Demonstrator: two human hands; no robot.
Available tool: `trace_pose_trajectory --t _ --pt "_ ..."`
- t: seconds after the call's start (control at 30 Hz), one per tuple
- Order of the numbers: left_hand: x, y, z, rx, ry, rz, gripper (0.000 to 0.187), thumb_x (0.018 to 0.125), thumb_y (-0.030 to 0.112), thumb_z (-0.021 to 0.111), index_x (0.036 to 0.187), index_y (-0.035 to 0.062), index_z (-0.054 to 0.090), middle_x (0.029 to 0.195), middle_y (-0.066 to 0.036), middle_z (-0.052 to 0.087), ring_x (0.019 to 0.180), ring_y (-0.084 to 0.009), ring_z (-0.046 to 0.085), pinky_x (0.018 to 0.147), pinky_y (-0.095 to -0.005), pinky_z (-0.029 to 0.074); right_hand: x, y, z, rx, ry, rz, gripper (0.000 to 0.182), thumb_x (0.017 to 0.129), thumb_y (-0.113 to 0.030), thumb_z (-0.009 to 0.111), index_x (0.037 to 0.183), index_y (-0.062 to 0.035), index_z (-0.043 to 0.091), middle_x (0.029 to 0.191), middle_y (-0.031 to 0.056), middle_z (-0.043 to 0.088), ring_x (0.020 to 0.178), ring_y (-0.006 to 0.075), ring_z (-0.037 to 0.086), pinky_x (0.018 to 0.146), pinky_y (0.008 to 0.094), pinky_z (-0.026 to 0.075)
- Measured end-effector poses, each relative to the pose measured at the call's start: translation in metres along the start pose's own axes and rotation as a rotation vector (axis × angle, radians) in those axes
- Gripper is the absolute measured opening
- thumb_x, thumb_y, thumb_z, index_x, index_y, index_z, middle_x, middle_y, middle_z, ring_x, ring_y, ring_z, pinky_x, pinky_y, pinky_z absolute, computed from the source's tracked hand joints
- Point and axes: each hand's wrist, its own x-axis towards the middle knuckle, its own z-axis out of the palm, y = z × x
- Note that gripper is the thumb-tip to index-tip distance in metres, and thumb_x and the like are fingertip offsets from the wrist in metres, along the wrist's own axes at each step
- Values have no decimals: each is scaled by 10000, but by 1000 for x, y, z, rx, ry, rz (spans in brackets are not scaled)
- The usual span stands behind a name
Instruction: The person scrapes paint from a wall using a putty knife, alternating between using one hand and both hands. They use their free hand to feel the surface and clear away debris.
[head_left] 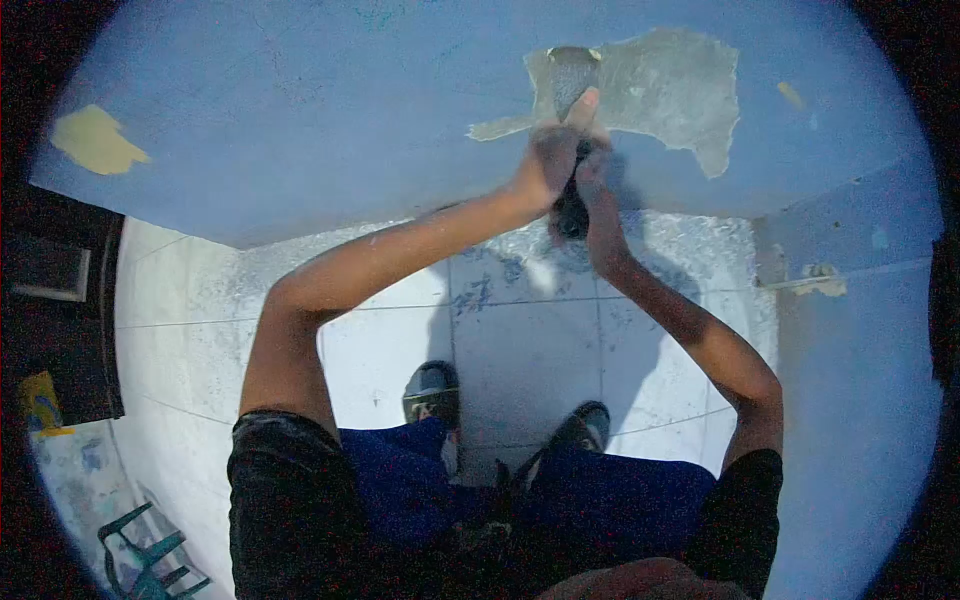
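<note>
A scraper with a broad flat blade [573, 82] and a black handle [571, 215] is up against the blue wall [380, 110]. The blade lies over the left part of a bare grey patch [675, 90] where paint is gone. My left hand [552, 160] is closed around the tool near the base of the blade. Wrapped on the handle from the other side is my right hand [597, 185]. One finger stretches up along the blade. Both hands are slightly blurred, and their fingers partly hide the handle.
Paint flakes [500, 270] litter the white tiled floor [380, 350] below the wall. A yellowish patch [98, 140] marks the wall at left. A side wall [850, 350] stands at right, a dark doorway [60, 300] at left. A green plastic chair [150, 550] is lower left.
</note>
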Motion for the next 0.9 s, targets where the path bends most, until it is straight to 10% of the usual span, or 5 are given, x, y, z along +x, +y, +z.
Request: trace_pose_trajectory --t 0.33,0.47,0.53,0.77,0.9 --pt "17 35 -22 -130 -15 220 550 826 602 479 570 115 509 535 17 449 450 -101 403 434 -267 299 -64 119 -73 -645 -535 228 311 930 -265 469 1098 -7 514 898 140 561 682 205 601 614 338 497" --pt "5 -5 -8 11 68 -89 542 830 591 482 575 113 483 512 25 397 427 -93 383 416 -252 286 -111 141 -94 -783 -603 275 294 914 -237 470 1087 -6 527 942 151 572 798 231 603 639 339 495" --pt "8 -7 -8 -68 56 -127 549 825 602 483 579 110 483 509 21 392 417 -97 377 407 -247 279 -119 136 -102 -1196 -840 178 281 906 -214 476 1094 -11 528 975 162 576 855 255 595 671 366 494" --pt "1 -7 -3 1 107 -123 595 797 675 460 584 119 465 496 30 361 385 -81 308 360 -218 208 -33 31 -96 -1376 137 -739 379 870 -174 545 1204 -12 473 1255 213 466 1169 363 440 971 427 359" --pt "-2 -5 -6 -194 -25 -297 666 777 756 341 606 118 436 498 37 327 373 -74 282 342 -212 201 16 -69 -54 -1334 16 -1179 416 831 -71 497 1246 -76 465 1313 121 453 1185 308 453 995 410 350"
